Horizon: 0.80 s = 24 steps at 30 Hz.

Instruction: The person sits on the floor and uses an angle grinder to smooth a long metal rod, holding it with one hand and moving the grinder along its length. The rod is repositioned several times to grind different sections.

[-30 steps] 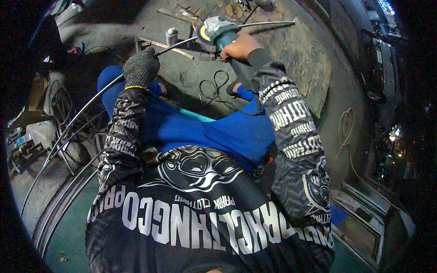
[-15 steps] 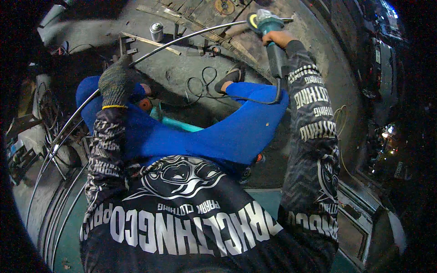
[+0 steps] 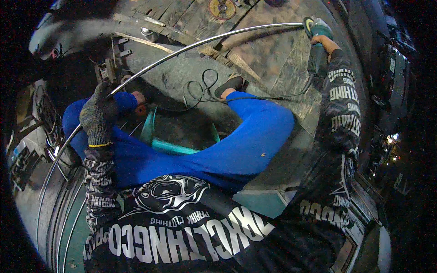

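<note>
Our left fingers (image 3: 99, 103) grip the rod (image 3: 182, 49), our right fingers (image 3: 319, 39) the grinder (image 3: 317, 60)! We spot a can (image 3: 148, 32), contents hidden; white lettering (image 3: 163, 243) crosses our shirt (image 3: 291, 245).

A metalworking workshop, by its tools, metal stock and rough, littered floor (image 3: 168, 75).
Between one and two o'clock, a corded angle grinder (image 3: 318, 30) meets the end of a long metal rod (image 3: 195, 44). A loose abrasive disc (image 3: 222, 8) lies at twelve, near worn wooden boards (image 3: 180, 18); a spray can (image 3: 148, 33) stands toward eleven. More rods (image 3: 68, 239) run at eight, and a parked car (image 3: 400, 68) shows dimly at two.
</note>
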{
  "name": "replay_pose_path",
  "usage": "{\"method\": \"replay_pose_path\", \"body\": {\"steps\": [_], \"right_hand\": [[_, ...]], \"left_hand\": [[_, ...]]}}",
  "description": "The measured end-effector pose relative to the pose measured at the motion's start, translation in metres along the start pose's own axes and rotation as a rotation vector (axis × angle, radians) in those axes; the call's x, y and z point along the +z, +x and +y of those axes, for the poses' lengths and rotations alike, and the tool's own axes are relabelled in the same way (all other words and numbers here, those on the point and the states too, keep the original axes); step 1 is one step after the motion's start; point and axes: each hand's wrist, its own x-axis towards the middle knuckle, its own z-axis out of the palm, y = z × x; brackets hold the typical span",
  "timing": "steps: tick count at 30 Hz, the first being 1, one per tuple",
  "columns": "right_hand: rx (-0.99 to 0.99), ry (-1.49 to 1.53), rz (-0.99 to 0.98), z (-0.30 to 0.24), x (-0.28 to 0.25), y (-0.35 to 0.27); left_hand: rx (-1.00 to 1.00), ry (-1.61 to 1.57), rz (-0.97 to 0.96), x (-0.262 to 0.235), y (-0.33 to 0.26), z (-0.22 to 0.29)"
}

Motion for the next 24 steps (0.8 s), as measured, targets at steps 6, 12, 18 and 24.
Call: {"method": "replay_pose_path", "body": {"steps": [6,12,18,24], "right_hand": [[0.101,0.324,0.115,0.025,-0.015,0.011],[0.064,0.261,0.142,0.018,0.005,0.009],[0.176,0.273,0.225,-0.017,0.043,-0.004],[0.023,-0.028,0.252,-0.076,0.098,-0.024]], "left_hand": [[0.031,0.019,-0.006,-0.008,-0.007,-0.01],[0.115,0.02,0.123,0.004,-0.007,-0.007],[0.088,0.028,0.093,0.017,0.005,0.006],[0.027,-0.066,0.029,0.025,0.017,0.022]]}}
